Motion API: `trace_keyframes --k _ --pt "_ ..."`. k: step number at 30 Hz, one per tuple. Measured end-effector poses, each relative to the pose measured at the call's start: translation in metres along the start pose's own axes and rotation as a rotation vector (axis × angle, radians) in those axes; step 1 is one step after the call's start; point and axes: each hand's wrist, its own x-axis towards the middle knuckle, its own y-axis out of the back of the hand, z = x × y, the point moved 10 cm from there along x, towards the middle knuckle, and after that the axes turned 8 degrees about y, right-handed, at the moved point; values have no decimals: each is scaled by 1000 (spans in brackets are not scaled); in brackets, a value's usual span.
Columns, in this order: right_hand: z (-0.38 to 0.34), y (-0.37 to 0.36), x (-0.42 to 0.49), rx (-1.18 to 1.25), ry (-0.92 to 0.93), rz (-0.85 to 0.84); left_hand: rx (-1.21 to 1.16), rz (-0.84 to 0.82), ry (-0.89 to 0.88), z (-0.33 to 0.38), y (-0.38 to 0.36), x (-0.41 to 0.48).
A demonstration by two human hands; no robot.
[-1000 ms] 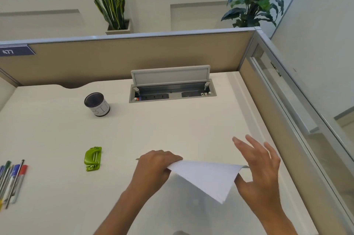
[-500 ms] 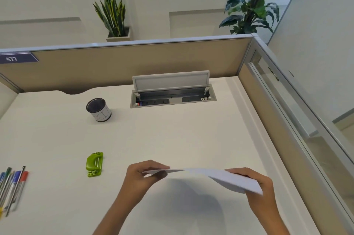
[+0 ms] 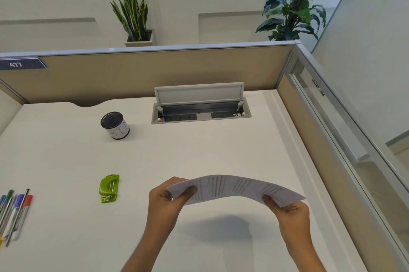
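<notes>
The person holds a printed sheet of paper (image 3: 234, 187) up off the white surface (image 3: 199, 150), one hand at each short end. The left hand (image 3: 168, 200) pinches the left edge, thumb on the near side and fingers curled behind. The right hand (image 3: 292, 212) grips the right corner from below, fingers wrapped under and thumb laid on the printed face. Neither hand is loose; both are closed on the paper.

The sheet's long axis runs left to right across the person's front, and it bows upward in the middle, so the ends sit lower than the crest. Its shadow falls on the surface just beneath. Lines of text show on the upper face, though they are too blurred to read, and I could not say whether this is one sheet or a few pressed together.

A green hole punch (image 3: 109, 188) lies on the surface to the left, near the left hand and well apart from the right. If the paper is meant for it, my guess is that the left end goes in first, since that edge already points that way. Further left a bunch of pens (image 3: 15, 212) lies near the edge, and a dark cup (image 3: 115, 125) stands toward the back, beside the open socket box (image 3: 200, 112).
</notes>
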Motion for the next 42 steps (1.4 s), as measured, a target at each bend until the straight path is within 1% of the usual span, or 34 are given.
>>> trace_keyframes --k 4,7,9,11,15,21,26,29,32,36,38,40,42 --pt "25 -7 -2 -29 -78 -46 49 -6 7 -14 1 5" --pt "62 -11 -9 -66 -202 -103 114 -37 114 -50 -2 9" --pt "80 -10 -13 -93 -238 -122 143 -47 191 -71 -3 7" --pt "88 -5 -16 -101 -253 -109 163 -61 226 -84 -5 4" --pt "85 -2 -16 -114 -239 -122 179 -60 241 -93 -5 5" --pt "68 5 -12 -85 -211 -96 165 -56 140 -67 -4 7" --pt "77 -1 -17 -126 -250 -173 231 -82 213 -83 -5 8" --pt "48 4 -9 -132 -139 -189 257 -83 198 -78 -5 7" --pt "-4 4 0 -205 39 -258 278 -99 97 -48 -7 3" --pt "-52 -9 4 -516 299 -363 438 -168 -235 17 -24 -3" --pt "-60 -28 -1 -614 334 -469 568 -186 -403 44 -38 -9" --pt "-63 -49 -6 -590 331 -560 684 -215 -538 66 -59 -20" --pt "-65 -61 -9 -510 343 -597 783 -249 -651 81 -74 -29"
